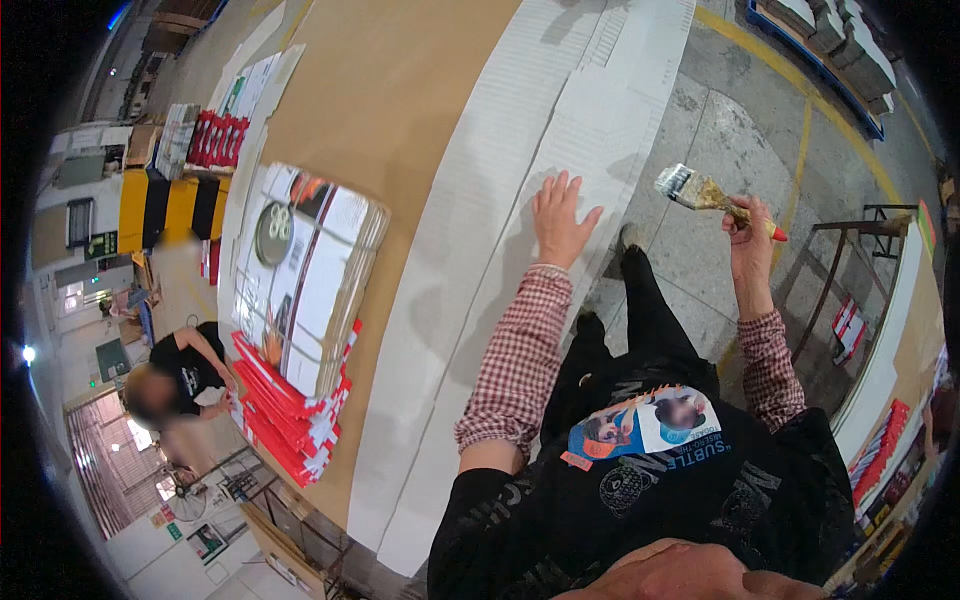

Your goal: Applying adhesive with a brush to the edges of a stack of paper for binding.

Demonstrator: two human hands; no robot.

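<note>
My left hand [562,218] has its fingers spread, palm down, on or just over the long white sheets [455,270] at the table's near edge. These sheets lie overlapped in strips, with many fine parallel edges towards the far end. In my right hand [752,250] is a wide flat paintbrush [706,192], gripped by its red-tipped handle. Its bristles are whitish and point to the left, and the ferrule is crusted. The brush is in the air over the floor, to the right of the sheets and apart from them.
A strapped bundle of printed flat cartons [318,250] stands on the brown board [400,70], beside red-and-white folded pieces [285,410]. Across the table a person in black [185,365] bends forward. On the right is another table [890,330]; a loaded blue pallet [830,70] lies far right.
</note>
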